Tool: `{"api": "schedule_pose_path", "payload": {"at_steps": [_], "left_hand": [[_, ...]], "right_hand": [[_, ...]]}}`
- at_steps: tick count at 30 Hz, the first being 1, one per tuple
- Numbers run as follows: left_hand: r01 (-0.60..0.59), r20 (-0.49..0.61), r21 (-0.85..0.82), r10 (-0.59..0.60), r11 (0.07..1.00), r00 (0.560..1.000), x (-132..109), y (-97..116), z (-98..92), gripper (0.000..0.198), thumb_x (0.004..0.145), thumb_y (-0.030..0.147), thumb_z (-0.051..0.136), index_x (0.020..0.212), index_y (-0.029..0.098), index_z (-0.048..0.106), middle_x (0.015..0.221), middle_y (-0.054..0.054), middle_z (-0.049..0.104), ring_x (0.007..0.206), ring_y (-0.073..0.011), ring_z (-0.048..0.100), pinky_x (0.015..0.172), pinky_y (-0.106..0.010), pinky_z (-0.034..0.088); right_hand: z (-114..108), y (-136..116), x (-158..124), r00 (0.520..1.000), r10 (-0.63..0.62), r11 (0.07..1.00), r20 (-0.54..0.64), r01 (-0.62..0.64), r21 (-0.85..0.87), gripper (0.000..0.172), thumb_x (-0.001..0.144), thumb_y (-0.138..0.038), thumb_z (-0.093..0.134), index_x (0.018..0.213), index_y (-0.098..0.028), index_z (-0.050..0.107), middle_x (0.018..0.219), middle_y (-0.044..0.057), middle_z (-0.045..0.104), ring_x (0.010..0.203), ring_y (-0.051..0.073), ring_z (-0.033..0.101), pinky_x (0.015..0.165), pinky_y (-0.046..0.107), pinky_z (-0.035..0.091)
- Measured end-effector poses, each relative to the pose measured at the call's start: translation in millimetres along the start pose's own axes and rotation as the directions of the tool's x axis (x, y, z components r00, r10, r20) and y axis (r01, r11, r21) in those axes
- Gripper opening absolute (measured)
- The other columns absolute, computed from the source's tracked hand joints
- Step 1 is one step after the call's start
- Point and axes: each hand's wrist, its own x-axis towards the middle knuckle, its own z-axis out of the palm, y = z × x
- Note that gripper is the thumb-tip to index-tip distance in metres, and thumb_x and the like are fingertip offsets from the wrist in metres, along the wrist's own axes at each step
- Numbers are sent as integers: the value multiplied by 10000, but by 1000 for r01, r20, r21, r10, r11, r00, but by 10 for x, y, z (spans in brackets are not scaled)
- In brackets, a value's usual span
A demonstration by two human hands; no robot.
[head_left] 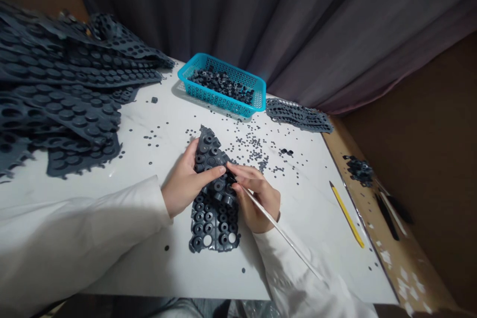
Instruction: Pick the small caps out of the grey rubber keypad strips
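A dark grey moulded rubber sheet [216, 218] with rows of round, ring-like bumps lies bent on the white table, its upper part lifted. My left hand [192, 174] grips that sheet from the left, thumb laid across the top. My right hand [259, 198] pinches a thin white stick-like tool [276, 226], whose dark tip meets the sheet near my left thumb. The tool's long shaft runs back over my right sleeve. Two holes near the sheet's lower edge show white. Exactly what the tip touches is hidden by my fingers.
A blue perforated basket [223, 102] holds many small dark rubber pieces. Large bumpy rubber sheets [67, 79] are heaped at left; a strip with holes [298, 115] lies at back right. Small dark discs [253, 149] are scattered about. A yellow pencil-like tool [346, 214] lies near the right edge.
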Motion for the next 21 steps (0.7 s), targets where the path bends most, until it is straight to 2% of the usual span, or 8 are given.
{"api": "schedule_pose_path", "payload": {"at_steps": [8, 12, 17, 21], "left_hand": [[29, 6, 2, -29, 1000, 1000, -4, 39, 18, 534, 747, 325, 767, 1206, 245, 505, 1165, -45, 657, 1099, -240, 616, 930, -331, 501], [38, 14, -28, -37, 999, 999, -2, 47, 18, 523, 745, 322, 774, 1192, 251, 512, 1140, -32, 668, 1086, -233, 626, 916, -320, 511], [49, 31, -72, -47, 996, 998, -7, 50, 16, 537, 751, 315, 775, 1210, 246, 505, 1171, -38, 658, 1110, -233, 615, 932, -316, 504], [55, 32, -78, -52, 995, 998, -11, 44, 12, 524, 754, 303, 772, 1204, 249, 508, 1168, -30, 657, 1144, -235, 596, 941, -308, 494]], "right_hand": [[10, 20, -12, 998, -10, 992, -59, 2, -123, 159, 871, -119, 602, 949, -257, 591, 1120, 93, 739, 983, 203, 716, 839, 411, 599], [11, 31, -41, 990, 95, 995, -108, -98, -17, 126, 875, -139, 606, 946, -242, 591, 1118, 92, 739, 1003, 211, 715, 850, 413, 592], [16, 21, -14, 946, 286, 949, -152, -258, 182, 60, 873, -203, 642, 871, -230, 589, 1087, 73, 752, 1042, 215, 706, 914, 426, 557], [17, 3, 29, 954, 287, 933, -87, -258, 252, 77, 873, -257, 649, 827, -227, 595, 1070, 71, 756, 1060, 218, 697, 942, 443, 542]]}}
